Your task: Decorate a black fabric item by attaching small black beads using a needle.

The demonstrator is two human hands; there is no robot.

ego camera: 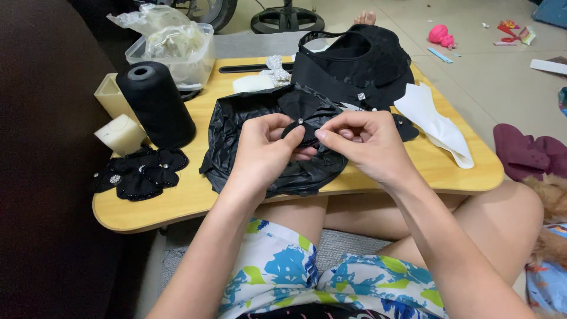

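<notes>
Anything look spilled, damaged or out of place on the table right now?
Nothing on the wooden lap table looks spilled or damaged. Only oddity: scraps and a pink toy lie scattered on the tiled floor beyond it.

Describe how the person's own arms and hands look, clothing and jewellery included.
Both forearms are bare, with no sleeves in view. The left hand and right hand wear no gloves, and no rings, bracelets or watch show. Fingernails look short and unpainted.

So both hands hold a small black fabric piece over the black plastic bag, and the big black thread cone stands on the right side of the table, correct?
Not quite. The head view shows the thread cone on the left side of the table; the rest is right.
</notes>
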